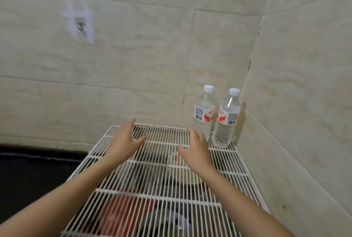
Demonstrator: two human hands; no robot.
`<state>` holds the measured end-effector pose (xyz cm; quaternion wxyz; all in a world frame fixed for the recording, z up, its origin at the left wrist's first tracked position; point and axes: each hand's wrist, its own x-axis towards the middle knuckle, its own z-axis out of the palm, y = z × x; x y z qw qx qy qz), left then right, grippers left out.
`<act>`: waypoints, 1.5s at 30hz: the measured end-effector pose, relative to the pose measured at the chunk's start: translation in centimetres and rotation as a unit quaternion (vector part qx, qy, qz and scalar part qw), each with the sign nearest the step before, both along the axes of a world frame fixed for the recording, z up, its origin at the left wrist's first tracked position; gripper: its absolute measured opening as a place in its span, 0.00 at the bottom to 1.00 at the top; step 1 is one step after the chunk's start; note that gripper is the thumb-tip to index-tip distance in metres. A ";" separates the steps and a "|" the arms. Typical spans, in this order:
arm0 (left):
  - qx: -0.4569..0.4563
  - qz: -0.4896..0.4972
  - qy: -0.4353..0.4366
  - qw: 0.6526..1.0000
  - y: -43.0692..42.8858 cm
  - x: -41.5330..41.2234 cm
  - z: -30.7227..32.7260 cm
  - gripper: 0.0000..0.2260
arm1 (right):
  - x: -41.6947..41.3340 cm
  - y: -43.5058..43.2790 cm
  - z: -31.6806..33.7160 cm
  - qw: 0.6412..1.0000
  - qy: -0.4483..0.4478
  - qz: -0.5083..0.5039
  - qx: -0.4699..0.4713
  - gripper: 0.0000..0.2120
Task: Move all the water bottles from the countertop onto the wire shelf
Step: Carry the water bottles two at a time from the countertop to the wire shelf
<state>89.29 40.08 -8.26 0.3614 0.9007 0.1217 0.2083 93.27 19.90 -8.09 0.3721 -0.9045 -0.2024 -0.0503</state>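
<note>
Two clear water bottles with white caps and red-and-white labels stand upright side by side at the far right corner of the white wire shelf: one bottle on the left, the other bottle nearer the corner. My left hand hovers over the shelf's far left part, fingers spread and holding nothing. My right hand hovers over the shelf's middle, just left of the bottles, fingers relaxed and empty.
Tiled walls meet in a corner behind the bottles. A dark countertop lies to the left, below the shelf. Blurred red and white items show through the wires underneath. A small hook is stuck on the wall.
</note>
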 end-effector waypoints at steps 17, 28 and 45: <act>0.009 0.332 -0.074 0.940 11.5 -36.5 -1.6 0.24 | -22.0 19.2 0.8 0.962 -0.040 0.270 0.004 0.34; 0.012 0.515 0.013 0.857 13.6 -65.8 -7.4 0.24 | -47.9 27.7 -6.4 0.898 -0.007 0.434 -0.075 0.34; 0.218 0.513 0.361 0.748 30.3 -78.1 -15.2 0.22 | -58.6 51.9 -15.3 0.782 -0.175 0.569 -0.187 0.32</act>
